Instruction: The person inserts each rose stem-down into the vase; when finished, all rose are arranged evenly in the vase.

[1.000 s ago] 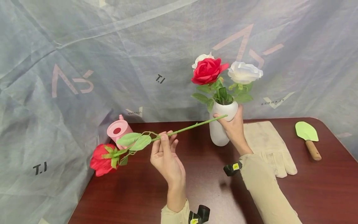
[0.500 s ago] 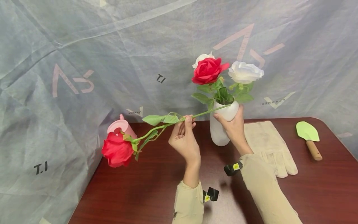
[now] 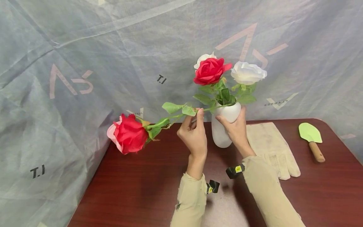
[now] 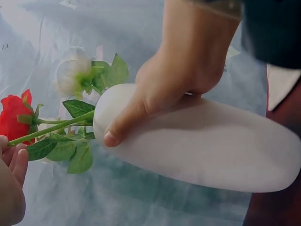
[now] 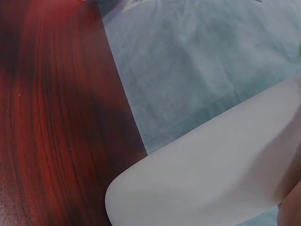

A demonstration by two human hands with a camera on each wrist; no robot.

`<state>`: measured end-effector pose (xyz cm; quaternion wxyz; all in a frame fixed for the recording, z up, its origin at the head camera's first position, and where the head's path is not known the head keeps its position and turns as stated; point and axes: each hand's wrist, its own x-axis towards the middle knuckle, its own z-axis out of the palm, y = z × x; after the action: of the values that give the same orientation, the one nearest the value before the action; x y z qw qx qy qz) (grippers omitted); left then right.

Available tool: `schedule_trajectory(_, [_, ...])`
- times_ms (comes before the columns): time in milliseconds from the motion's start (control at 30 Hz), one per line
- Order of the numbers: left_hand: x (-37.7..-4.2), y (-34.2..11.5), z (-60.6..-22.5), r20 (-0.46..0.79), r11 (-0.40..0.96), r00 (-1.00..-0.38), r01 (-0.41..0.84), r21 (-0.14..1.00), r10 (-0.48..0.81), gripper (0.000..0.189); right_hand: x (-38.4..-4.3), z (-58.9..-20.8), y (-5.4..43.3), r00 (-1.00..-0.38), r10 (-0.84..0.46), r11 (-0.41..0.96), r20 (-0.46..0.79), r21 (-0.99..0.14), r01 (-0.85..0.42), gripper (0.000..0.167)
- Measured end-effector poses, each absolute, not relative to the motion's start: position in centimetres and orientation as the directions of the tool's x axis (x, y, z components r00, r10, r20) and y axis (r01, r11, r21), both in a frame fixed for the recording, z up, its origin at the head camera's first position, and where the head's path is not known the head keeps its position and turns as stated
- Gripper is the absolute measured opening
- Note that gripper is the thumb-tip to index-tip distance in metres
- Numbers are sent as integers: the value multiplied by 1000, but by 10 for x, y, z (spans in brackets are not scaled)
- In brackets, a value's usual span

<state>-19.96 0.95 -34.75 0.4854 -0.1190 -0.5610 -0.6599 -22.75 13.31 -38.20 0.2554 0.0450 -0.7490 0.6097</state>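
My left hand (image 3: 194, 135) pinches the green stem of a red rose (image 3: 131, 134), whose bloom hangs out to the left. The stem's tip lies at the mouth of a white vase (image 3: 222, 135); whether it is inside, I cannot tell. Around the vase's upper part my right hand (image 3: 236, 130) is wrapped, thumb in front. Out of the vase rise another red rose (image 3: 210, 72) and two white roses, one at right (image 3: 248, 73) and one behind the red bloom. In the left wrist view the stem (image 4: 61, 126) reaches the vase rim beside the right thumb.
A pink watering can (image 3: 112, 134) is mostly hidden behind the held bloom. Right of the vase lie cream work gloves (image 3: 272, 145) and a green trowel (image 3: 311, 134) with a wooden handle. A grey cloth backdrop (image 3: 127, 63) borders the dark red table (image 3: 136, 189).
My left hand has moved right and up with the red rose, bringing its stem tip from in front of the vase to the mouth. My right hand stays on the vase.
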Motion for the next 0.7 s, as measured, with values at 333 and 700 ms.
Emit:
schedule_trajectory(333, [-214,21,-337,754,188,-529,756,627,-390,17,-227,-384,134,-867,242,256,436,-890,-377,76])
schedule_trajectory(700, [-223,27,-311,754,312,-621,688,655,-215,15,-226,-385,143,-856,253,264,450,-884,-386,78])
